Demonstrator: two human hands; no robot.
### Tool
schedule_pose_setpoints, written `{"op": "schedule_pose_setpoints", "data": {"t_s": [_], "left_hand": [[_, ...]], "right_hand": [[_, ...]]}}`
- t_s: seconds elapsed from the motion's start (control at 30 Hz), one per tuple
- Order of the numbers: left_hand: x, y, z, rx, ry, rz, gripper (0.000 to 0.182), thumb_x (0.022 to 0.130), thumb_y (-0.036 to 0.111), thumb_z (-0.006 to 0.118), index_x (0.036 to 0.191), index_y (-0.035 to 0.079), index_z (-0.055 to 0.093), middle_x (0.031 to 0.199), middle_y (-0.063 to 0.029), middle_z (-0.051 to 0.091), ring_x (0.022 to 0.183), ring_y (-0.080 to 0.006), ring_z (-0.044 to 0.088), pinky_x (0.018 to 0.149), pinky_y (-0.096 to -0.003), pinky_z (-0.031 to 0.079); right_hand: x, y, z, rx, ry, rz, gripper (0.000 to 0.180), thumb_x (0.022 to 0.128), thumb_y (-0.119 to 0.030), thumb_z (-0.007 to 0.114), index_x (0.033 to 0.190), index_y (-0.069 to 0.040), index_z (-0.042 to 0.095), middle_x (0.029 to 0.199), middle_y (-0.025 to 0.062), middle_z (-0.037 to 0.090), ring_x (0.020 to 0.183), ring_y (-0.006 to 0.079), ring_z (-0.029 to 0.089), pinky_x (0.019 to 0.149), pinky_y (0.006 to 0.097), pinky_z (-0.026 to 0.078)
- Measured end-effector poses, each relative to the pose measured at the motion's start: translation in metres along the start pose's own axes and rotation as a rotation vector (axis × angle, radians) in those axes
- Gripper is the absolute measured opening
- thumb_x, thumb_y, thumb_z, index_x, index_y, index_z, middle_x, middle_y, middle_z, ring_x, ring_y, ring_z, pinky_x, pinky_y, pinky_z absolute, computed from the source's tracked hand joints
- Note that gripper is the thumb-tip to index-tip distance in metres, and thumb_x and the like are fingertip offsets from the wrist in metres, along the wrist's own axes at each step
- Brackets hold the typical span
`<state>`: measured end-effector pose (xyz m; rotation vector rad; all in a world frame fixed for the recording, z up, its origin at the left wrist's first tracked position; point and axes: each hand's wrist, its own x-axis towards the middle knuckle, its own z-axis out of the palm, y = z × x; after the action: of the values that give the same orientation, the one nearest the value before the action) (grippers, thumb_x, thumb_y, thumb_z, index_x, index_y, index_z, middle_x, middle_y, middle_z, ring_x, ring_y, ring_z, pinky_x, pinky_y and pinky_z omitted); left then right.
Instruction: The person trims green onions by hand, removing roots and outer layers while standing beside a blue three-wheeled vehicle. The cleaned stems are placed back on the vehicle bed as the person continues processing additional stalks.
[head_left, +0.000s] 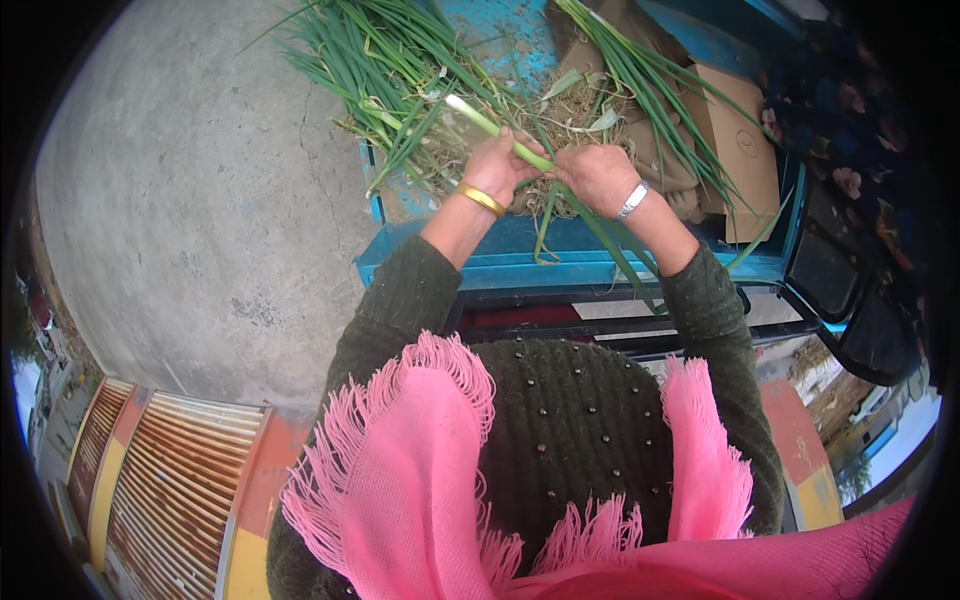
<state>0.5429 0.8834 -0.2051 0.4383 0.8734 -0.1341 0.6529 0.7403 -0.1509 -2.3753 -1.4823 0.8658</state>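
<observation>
A green onion with a white base points up and left between my hands, its long leaves trailing down to the right. My left hand, with a gold bangle at the wrist, grips its stalk. Close beside it, my right hand, wearing a silver bangle, is closed on the same onion where the leaves begin. Beyond my left hand lies a large pile of green onions. Stripped roots and dry skins form a heap just past my hands. Another bunch of green onions lies to the right.
The blue metal cargo bed has a rim near my forearms. A cardboard box and brown cloth lie at its right. Dark flowered fabric hangs at far right. Concrete ground spreads to the left, and a black metal frame runs before my torso.
</observation>
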Motion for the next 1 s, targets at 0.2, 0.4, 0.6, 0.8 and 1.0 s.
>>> {"op": "schedule_pose_setpoints", "data": {"t_s": [0.2, 0.4, 0.6, 0.8, 1.0], "left_hand": [[-0.013, 0.011, -0.002, -0.142, 0.184, 0.07, 0.025, 0.101, 0.027, 0.04, 0.098, 0.004, 0.05, 0.095, -0.0146, 0.059, 0.091, -0.033, 0.06, 0.084, -0.0508, 0.05], [-0.034, 0.022, 0.016, -0.125, 0.302, 0.24, 0.023, 0.101, 0.025, 0.038, 0.097, 0.004, 0.047, 0.083, -0.0114, 0.06, 0.075, -0.0253, 0.063, 0.062, -0.0407, 0.055], [-0.056, 0.072, -0.033, -0.237, 0.452, 0.468, 0.034, 0.103, 0.037, 0.029, 0.086, 0.009, 0.04, 0.072, -0.0048, 0.048, 0.064, -0.0214, 0.051, 0.067, -0.0456, 0.051], [-0.058, 0.026, -0.055, -0.321, 0.482, 0.217, 0.032, 0.103, 0.032, 0.029, 0.102, 0.003, 0.041, 0.087, -0.0179, 0.056, 0.079, -0.0342, 0.061, 0.073, -0.0502, 0.055], [-0.026, -0.009, -0.09, 0.103, 0.257, 0.365, 0.044, 0.1, 0.037, 0.041, 0.122, -0.002, 0.042, 0.11, -0.0207, 0.059, 0.101, -0.0312, 0.059, 0.092, -0.0434, 0.046]], "right_hand": [[0.001, -0.025, 0.014, 0.549, 0.316, 0.132, 0.035, 0.093, -0.035, 0.056, 0.075, -0.006, 0.059, 0.06, 0.0056, 0.054, 0.054, 0.0169, 0.052, 0.052, 0.0329, 0.043], [0.003, -0.034, 0.041, 1.194, 0.424, 0.301, 0.04, 0.096, -0.034, 0.055, 0.069, -0.004, 0.057, 0.059, -0.0028, 0.047, 0.054, 0.0063, 0.041, 0.049, 0.0232, 0.035], [-0.018, 0.049, 0.023, 1.338, 0.472, 0.689, 0.043, 0.093, -0.04, 0.057, 0.068, -0.006, 0.058, 0.058, -0.0006, 0.053, 0.051, 0.0097, 0.045, 0.048, 0.0256, 0.035], [-0.006, 0.0, 0.045, 0.707, 0.016, 0.048, 0.099, 0.075, -0.056, 0.07, 0.147, -0.007, 0.022, 0.137, 0.0259, 0.043, 0.129, 0.0371, 0.042, 0.105, 0.0445, 0.035], [0.022, -0.061, 0.015, 0.895, -0.178, 0.343, 0.036, 0.084, -0.019, 0.066, 0.114, -0.001, 0.054, 0.078, 0.0119, 0.061, 0.072, 0.0213, 0.06, 0.068, 0.0352, 0.049]]}}
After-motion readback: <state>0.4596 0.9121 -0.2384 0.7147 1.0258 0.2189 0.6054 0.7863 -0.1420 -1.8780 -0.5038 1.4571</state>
